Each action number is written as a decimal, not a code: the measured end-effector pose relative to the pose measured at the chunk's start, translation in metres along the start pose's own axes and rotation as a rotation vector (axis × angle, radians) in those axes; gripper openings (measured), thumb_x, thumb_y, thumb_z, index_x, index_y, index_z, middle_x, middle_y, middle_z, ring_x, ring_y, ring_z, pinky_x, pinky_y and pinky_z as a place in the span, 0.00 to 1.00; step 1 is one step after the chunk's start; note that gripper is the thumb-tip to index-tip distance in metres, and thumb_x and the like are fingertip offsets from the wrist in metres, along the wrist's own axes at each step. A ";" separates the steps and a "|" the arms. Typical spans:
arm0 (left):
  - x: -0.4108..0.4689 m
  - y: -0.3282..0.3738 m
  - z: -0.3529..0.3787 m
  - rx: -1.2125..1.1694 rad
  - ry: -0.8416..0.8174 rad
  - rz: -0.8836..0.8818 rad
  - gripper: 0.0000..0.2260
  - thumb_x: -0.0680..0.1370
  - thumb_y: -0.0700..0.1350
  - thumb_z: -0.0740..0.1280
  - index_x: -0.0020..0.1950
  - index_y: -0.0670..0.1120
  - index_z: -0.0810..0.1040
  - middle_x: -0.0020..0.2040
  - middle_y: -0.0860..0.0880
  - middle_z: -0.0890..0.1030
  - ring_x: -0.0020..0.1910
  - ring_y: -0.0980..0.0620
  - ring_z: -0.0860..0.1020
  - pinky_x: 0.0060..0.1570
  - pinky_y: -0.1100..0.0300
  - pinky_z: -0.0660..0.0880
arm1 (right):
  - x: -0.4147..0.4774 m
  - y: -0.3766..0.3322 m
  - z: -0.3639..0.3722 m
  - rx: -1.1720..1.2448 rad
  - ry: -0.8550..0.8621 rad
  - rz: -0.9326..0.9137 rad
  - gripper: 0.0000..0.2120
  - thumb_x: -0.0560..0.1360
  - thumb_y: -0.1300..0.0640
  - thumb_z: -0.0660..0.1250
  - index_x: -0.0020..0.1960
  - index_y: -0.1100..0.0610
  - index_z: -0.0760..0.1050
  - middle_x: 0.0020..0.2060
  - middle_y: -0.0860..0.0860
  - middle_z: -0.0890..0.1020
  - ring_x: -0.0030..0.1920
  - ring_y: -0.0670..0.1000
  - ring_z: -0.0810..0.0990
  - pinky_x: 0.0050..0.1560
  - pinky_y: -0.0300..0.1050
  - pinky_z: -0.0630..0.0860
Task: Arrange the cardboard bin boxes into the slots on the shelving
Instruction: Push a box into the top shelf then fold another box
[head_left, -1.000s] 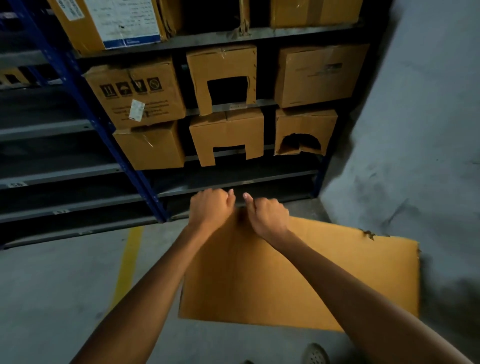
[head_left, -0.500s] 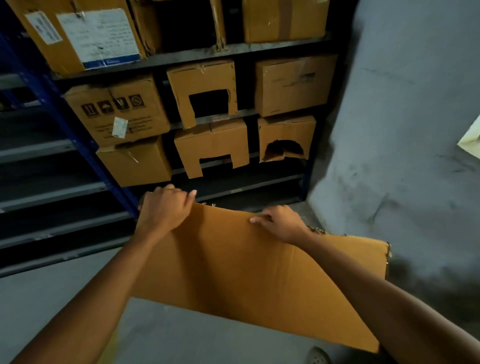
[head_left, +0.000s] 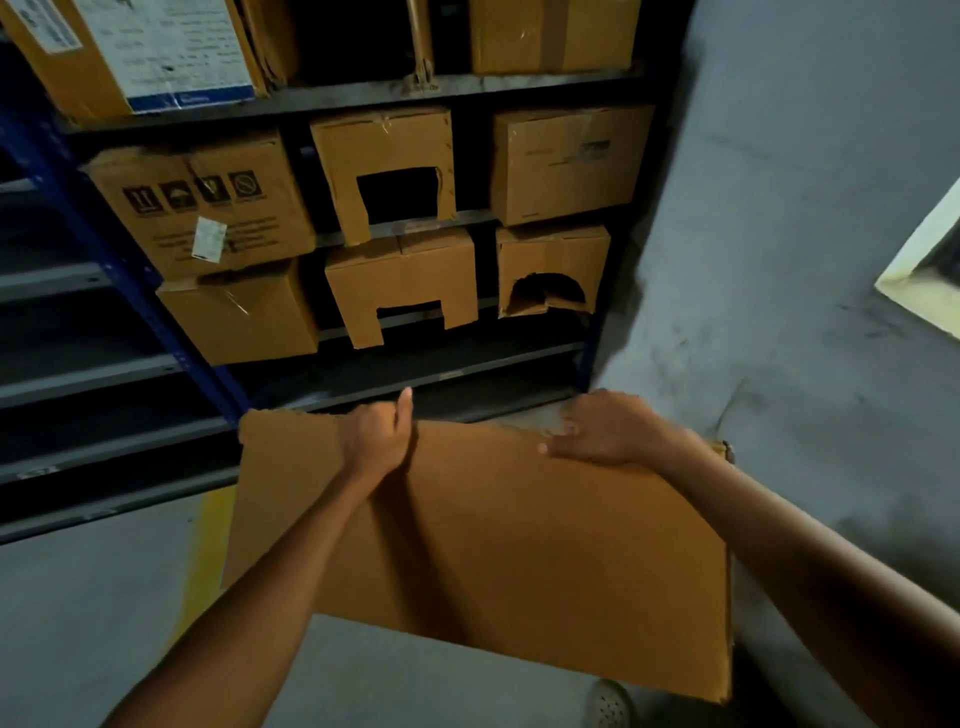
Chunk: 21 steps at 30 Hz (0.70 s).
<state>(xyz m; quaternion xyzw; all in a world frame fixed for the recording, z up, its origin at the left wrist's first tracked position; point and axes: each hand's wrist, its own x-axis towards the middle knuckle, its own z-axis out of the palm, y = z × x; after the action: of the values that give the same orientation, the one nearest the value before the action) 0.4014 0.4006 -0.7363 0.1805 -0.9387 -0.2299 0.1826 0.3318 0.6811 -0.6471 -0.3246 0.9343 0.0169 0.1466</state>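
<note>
My left grip (head_left: 379, 441) and right grip (head_left: 608, 431) have spread apart, both clasping the far edge of the flattened cardboard box (head_left: 519, 561).

i can't see the fingers of the left hand (head_left: 376, 436); they drop behind the top edge of the cardboard sheet (head_left: 519, 545). fingertips of the right hand (head_left: 608, 431) smear into blur at that same edge. print on the labelled box (head_left: 135, 52) is too small for me to read, and the frame crops its top. a shoe (head_left: 609, 704) is cut by the bottom edge. inside the bin cutout (head_left: 397, 195) i get only black.
</note>
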 end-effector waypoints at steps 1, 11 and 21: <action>0.005 -0.007 -0.003 -0.011 0.017 -0.023 0.26 0.84 0.53 0.54 0.26 0.48 0.67 0.23 0.50 0.66 0.22 0.51 0.65 0.27 0.61 0.60 | -0.008 0.014 -0.006 -0.008 -0.077 -0.014 0.30 0.72 0.28 0.57 0.43 0.55 0.75 0.41 0.50 0.78 0.45 0.53 0.79 0.46 0.49 0.74; 0.031 0.000 -0.013 0.204 0.224 0.105 0.15 0.81 0.55 0.62 0.50 0.43 0.76 0.51 0.40 0.75 0.52 0.40 0.73 0.50 0.48 0.72 | -0.014 0.016 0.006 0.518 0.045 -0.133 0.13 0.77 0.51 0.68 0.34 0.51 0.78 0.31 0.45 0.79 0.32 0.39 0.77 0.36 0.36 0.70; -0.140 0.106 0.028 -0.319 -0.305 -0.020 0.38 0.71 0.74 0.57 0.75 0.56 0.60 0.75 0.52 0.57 0.66 0.53 0.69 0.58 0.55 0.75 | 0.048 -0.042 0.028 0.573 -0.046 0.156 0.13 0.72 0.59 0.70 0.30 0.57 0.72 0.27 0.51 0.72 0.30 0.49 0.71 0.33 0.43 0.66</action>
<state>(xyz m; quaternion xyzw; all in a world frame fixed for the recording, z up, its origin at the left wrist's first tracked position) 0.4843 0.5578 -0.7435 0.1216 -0.9054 -0.4019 0.0627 0.3292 0.6221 -0.6845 -0.1965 0.9196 -0.2288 0.2518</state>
